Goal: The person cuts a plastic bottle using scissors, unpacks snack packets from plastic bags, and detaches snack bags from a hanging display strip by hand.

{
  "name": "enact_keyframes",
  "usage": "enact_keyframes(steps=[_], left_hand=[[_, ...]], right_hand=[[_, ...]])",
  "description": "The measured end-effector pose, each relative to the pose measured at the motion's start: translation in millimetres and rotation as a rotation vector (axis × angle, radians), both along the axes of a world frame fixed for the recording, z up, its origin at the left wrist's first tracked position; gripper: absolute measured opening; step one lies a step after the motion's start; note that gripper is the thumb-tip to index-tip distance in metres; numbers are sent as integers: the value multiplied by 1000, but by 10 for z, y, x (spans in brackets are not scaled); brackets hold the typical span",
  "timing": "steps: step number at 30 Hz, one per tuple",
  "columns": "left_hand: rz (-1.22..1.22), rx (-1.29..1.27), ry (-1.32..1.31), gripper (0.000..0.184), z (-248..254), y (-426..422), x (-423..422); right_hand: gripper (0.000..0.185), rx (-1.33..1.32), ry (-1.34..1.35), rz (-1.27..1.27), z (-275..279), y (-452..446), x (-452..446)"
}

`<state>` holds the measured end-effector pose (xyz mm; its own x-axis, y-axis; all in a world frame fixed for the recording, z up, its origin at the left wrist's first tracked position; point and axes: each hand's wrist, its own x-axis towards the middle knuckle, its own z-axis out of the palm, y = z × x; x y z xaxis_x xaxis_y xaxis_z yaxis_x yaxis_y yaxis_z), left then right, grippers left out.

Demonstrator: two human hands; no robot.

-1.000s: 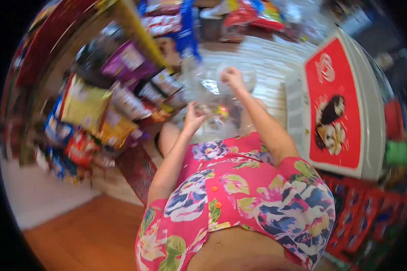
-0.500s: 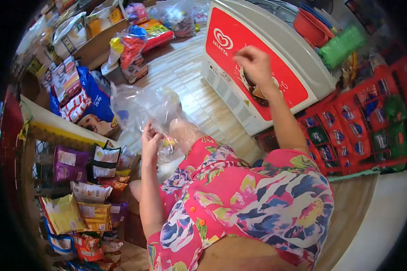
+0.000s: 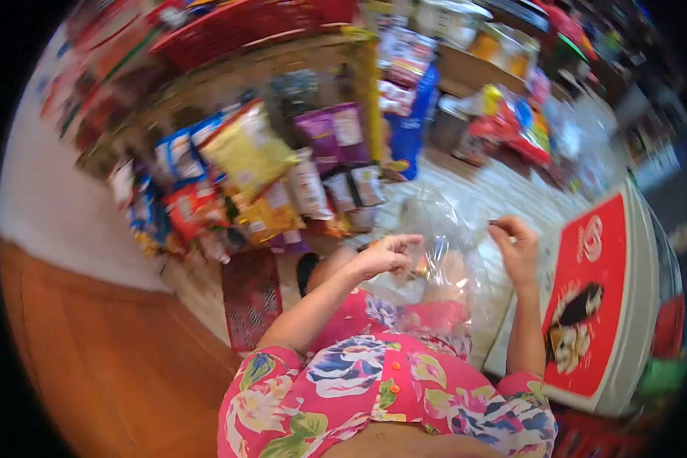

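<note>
A clear plastic bag (image 3: 454, 263) rests against my lap, see-through, with something small and yellowish near its left side. My left hand (image 3: 389, 257) is beside the bag's left edge, its index finger stretched out and the other fingers partly curled; I see nothing held in it. To the right of the bag, my right hand (image 3: 517, 238) is raised with thumb and fingertips pinched together. A tiny dark spot shows at those fingertips, too small to name. The right forearm passes in front of the red and white freezer (image 3: 603, 275).
Hanging snack packs (image 3: 252, 149) crowd a rack on the left. A blue sack (image 3: 407, 126) stands beyond it, near red and yellow packages (image 3: 511, 130) on the tiled floor (image 3: 496, 187). A brown wooden surface (image 3: 107, 343) lies at lower left, beside a dark red mat (image 3: 252, 298).
The view has swung left, bringing the snack rack to the middle and the freezer to the right. My right hand has come down from before the freezer, nearer the bag. My left index finger now points outward.
</note>
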<state>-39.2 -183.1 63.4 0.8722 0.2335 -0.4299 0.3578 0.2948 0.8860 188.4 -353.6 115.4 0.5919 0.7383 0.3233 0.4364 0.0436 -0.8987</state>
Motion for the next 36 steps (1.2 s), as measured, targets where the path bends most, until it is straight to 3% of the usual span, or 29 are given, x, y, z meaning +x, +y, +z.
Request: enact_keyframes(steps=[4,7,10,16,19,20,23,27,28,31,34,36], left_hand=[[-97,133,92,63,217,389,-738],[-4,214,66,59,241,474,-1298],[-46,255,200,53,361,631,-1817],[14,710,350,42,-73,755,-2595],[325,630,233,30,-117,558,-2518],[308,970,465,29,244,374,-2308],[573,1207,335,30,345,130,-2099],[835,489,85,32,193,-138,-2097],[805,497,40,47,109,-220,-2111],[572,835,142,66,48,-470,-2103],[558,447,348,75,-106,-552,-2187],[618,416,260,76,-136,-547,-2242]], right_hand=[[8,121,-242,432,304,896,-698],[7,168,-329,637,511,1227,-1026],[7,164,-371,709,615,1450,-1139],[6,201,-388,736,916,1759,-1072],[6,253,-401,653,1217,1908,-926],[6,274,-414,562,1331,1966,-835],[8,331,-241,394,1563,2242,-456],[13,419,-272,184,1720,2628,-17],[12,376,-298,144,1744,2669,2],[10,460,-427,153,1780,2860,49],[8,475,-506,160,1902,2959,-13],[8,525,-491,174,1989,3027,-30]])
